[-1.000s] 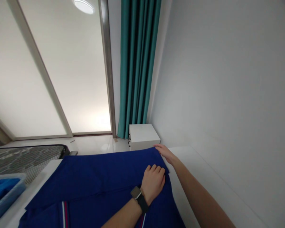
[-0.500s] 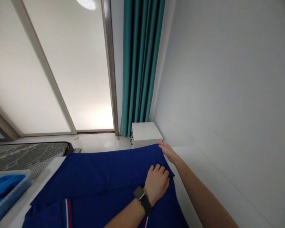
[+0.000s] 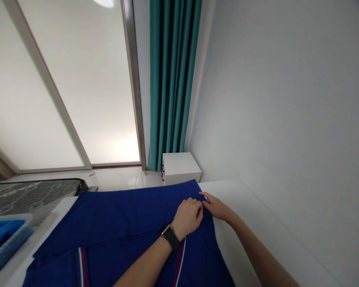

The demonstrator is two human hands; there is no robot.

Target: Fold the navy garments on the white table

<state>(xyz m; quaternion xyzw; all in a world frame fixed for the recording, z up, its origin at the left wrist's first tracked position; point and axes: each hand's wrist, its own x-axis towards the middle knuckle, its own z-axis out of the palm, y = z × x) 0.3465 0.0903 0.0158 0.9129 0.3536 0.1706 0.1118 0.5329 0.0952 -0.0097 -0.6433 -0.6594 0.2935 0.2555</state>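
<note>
A dark blue garment with white and red stripes lies spread on a white surface, its far part folded over in a wide band. My left hand, with a black watch on the wrist, rests on the cloth near its right edge. Its fingers are curled down and closed on the fabric, fingertips partly hidden. Just right of it, my right hand is at the garment's right edge. Thumb and forefinger are apart there, close to the left fingers, and the other fingers are mostly hidden.
A clear plastic bin with blue cloth inside stands at the left, near a patterned dark-edged mat or mattress. Past the far edge are a white cabinet and a green curtain. A grey-white wall bounds the right side.
My right hand has let go of the far right corner and come nearer. My left hand has shifted slightly left and away from me. The flap point jutting at the right edge no longer shows.
</note>
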